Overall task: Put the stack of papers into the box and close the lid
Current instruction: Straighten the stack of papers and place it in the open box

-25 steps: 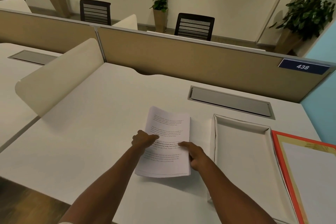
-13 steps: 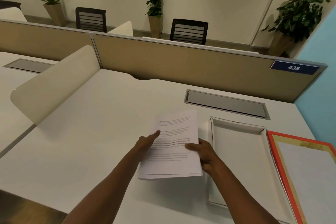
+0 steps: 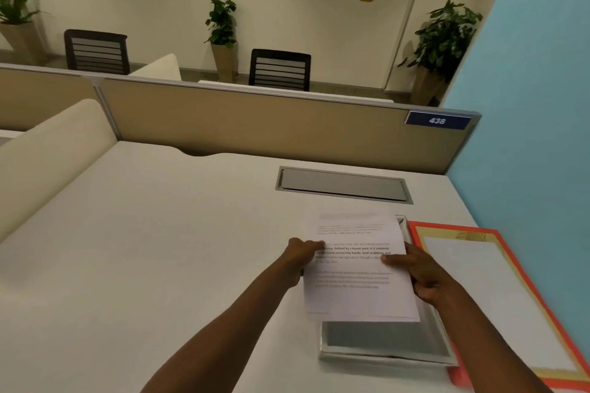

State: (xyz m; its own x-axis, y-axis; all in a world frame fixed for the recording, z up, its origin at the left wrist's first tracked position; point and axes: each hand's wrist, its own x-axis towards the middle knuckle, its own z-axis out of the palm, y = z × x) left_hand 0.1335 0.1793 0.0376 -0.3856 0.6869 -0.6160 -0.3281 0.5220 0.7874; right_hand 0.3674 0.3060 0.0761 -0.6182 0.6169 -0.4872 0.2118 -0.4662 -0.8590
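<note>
A stack of printed white papers (image 3: 357, 290) hovers over the open white box (image 3: 386, 354), covering most of it; only the box's near end and far right corner show. My left hand (image 3: 298, 257) grips the stack's left edge with the thumb on top. My right hand (image 3: 418, 274) grips the right edge the same way. To the right of the box lies the lid (image 3: 491, 297), with a red-orange rim, gold border and white centre.
The white desk (image 3: 159, 249) has a grey cable hatch (image 3: 343, 184) beyond the box. A tan partition (image 3: 255, 124) bounds the far side, a blue wall (image 3: 526, 137) the right, and a cream rounded divider (image 3: 54, 150) the left.
Both hands lifted the stack off the desk and carried it to the right, from beside the box to over it. The camera view also shifted right.
</note>
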